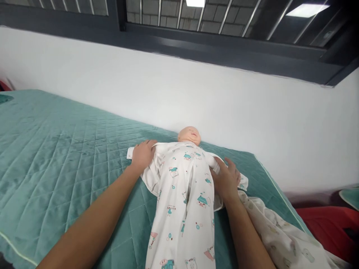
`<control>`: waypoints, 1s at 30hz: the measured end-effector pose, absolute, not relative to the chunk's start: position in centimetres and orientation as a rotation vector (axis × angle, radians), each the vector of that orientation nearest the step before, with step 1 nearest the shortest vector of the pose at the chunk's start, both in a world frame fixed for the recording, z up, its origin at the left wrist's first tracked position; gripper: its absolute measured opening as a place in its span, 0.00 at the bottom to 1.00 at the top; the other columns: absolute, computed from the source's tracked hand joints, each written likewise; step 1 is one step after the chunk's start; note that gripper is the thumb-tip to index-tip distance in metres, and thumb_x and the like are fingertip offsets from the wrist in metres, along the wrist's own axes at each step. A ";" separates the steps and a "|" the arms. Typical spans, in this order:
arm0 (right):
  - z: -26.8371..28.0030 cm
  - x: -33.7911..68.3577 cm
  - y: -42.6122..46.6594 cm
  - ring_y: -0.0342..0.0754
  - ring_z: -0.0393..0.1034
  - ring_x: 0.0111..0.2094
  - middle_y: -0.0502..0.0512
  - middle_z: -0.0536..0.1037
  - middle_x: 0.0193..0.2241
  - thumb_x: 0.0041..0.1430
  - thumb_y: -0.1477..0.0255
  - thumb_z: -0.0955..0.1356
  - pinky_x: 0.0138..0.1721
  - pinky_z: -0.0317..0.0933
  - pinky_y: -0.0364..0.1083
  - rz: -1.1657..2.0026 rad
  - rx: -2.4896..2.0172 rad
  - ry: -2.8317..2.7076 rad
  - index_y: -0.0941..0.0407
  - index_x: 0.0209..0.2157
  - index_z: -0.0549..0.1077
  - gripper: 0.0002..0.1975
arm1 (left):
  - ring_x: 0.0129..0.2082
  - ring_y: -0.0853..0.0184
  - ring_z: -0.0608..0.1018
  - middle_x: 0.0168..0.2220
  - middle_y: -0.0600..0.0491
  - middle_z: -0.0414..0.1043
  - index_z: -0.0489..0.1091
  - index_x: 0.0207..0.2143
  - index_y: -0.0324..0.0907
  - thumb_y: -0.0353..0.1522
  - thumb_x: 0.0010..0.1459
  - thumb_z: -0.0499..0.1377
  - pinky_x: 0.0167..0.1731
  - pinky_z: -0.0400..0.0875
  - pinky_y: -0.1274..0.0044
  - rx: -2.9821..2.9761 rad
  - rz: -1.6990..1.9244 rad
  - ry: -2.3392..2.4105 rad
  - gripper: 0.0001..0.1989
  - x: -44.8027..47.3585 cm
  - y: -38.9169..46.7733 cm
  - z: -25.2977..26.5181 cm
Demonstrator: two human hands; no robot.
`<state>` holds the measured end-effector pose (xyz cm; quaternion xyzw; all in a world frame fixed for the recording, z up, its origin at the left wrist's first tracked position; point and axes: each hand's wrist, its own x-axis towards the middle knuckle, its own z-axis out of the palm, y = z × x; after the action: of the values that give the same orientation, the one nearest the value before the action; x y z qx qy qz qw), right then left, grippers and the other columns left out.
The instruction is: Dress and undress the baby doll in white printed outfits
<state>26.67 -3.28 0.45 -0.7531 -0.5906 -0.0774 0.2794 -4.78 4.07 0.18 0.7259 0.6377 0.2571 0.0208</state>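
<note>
A baby doll [190, 134] lies on its back on the green quilted cover, its head near the wall. White baby clothing [182, 194] with teal houses and small animals covers its body and runs down towards me. My left hand [143, 154] is closed around the sleeve on the left, and the white cuff [129, 152] sticks out past it. On the other side, my right hand [226, 178] grips the sleeve beside the doll's chest, one finger raised. That sleeve's printed cuff [244, 183] shows beyond my fingers. The doll's arms and legs are hidden by cloth.
A crumpled pale printed cloth [283, 231] lies to the right of my right forearm. The green quilted cover [70, 149] stretches to the left. Behind it rises a white wall [126, 82] under a dark window frame [196, 45]. Something red [331, 228] stands at the right edge.
</note>
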 end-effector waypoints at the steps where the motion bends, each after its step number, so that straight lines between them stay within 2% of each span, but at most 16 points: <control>1: 0.9 26.5 -3.5 0.63 0.55 0.62 0.62 0.61 0.61 0.58 0.62 0.63 0.61 0.48 0.64 -0.214 -1.927 -1.578 0.51 0.52 0.71 0.21 | 0.50 0.58 0.75 0.49 0.49 0.75 0.69 0.53 0.48 0.33 0.65 0.47 0.47 0.66 0.69 2.250 0.799 1.981 0.18 -4.7 4.1 0.2; 5: 4.8 24.1 -3.7 0.55 0.63 0.57 0.60 0.69 0.54 0.61 0.65 0.61 0.57 0.58 0.56 -0.093 -1.596 -1.588 0.53 0.49 0.72 0.17 | 0.48 0.58 0.75 0.48 0.49 0.75 0.70 0.51 0.47 0.34 0.65 0.48 0.46 0.66 0.68 2.221 0.804 1.979 0.17 -4.4 3.9 0.6; 8: 8.3 20.5 -2.2 0.53 0.65 0.55 0.56 0.73 0.51 0.62 0.67 0.62 0.58 0.57 0.53 -0.012 -1.468 -1.916 0.51 0.47 0.73 0.14 | 0.48 0.58 0.75 0.48 0.49 0.75 0.70 0.51 0.47 0.34 0.65 0.47 0.47 0.65 0.68 2.206 0.813 1.965 0.17 -4.5 3.8 0.8; 11: 10.3 16.0 0.7 0.53 0.64 0.55 0.54 0.72 0.54 0.63 0.66 0.62 0.55 0.59 0.51 0.130 -1.419 -2.382 0.50 0.52 0.70 0.17 | 0.49 0.57 0.74 0.48 0.49 0.75 0.70 0.51 0.47 0.35 0.66 0.47 0.47 0.65 0.67 2.206 0.819 1.945 0.17 -4.7 4.0 0.7; 14: 10.3 12.0 3.2 0.56 0.67 0.51 0.60 0.73 0.51 0.60 0.69 0.64 0.48 0.62 0.51 0.076 -1.440 -2.778 0.56 0.50 0.71 0.17 | 0.48 0.57 0.75 0.48 0.49 0.75 0.70 0.51 0.47 0.36 0.66 0.47 0.47 0.65 0.67 2.201 0.804 1.951 0.16 -4.7 4.2 0.7; 18: 8.9 8.6 4.9 0.59 0.69 0.48 0.66 0.73 0.50 0.58 0.71 0.64 0.43 0.63 0.51 -0.190 -1.612 -2.904 0.59 0.49 0.69 0.17 | 0.49 0.57 0.75 0.49 0.48 0.75 0.69 0.51 0.47 0.36 0.65 0.49 0.47 0.65 0.66 2.188 0.794 1.955 0.15 -4.7 4.6 0.7; 21: 8.0 7.5 5.7 0.59 0.70 0.47 0.64 0.75 0.48 0.57 0.70 0.65 0.41 0.64 0.51 -0.218 -1.623 -2.948 0.58 0.48 0.69 0.17 | 0.47 0.58 0.76 0.47 0.48 0.76 0.70 0.47 0.46 0.36 0.65 0.48 0.45 0.66 0.68 2.179 0.756 1.958 0.14 -4.6 4.8 0.9; 24: 7.9 7.1 6.4 0.57 0.74 0.42 0.61 0.78 0.43 0.57 0.68 0.66 0.38 0.65 0.50 -0.190 -1.617 -2.998 0.56 0.47 0.70 0.16 | 0.46 0.58 0.76 0.46 0.48 0.76 0.70 0.45 0.45 0.35 0.65 0.47 0.44 0.66 0.68 2.184 0.735 1.969 0.13 -4.6 4.7 1.0; 30: 9.2 8.0 6.3 0.56 0.74 0.42 0.60 0.78 0.45 0.59 0.65 0.66 0.38 0.63 0.49 -0.247 -1.588 -3.046 0.53 0.52 0.68 0.20 | 0.44 0.60 0.77 0.47 0.50 0.75 0.68 0.50 0.48 0.33 0.65 0.48 0.38 0.68 0.72 2.207 0.836 1.924 0.15 -5.0 4.3 1.3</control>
<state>7.97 6.27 9.22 -0.4559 -0.8743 -0.0710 -0.1504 -4.98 4.28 1.27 0.7241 0.6310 0.2741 0.0484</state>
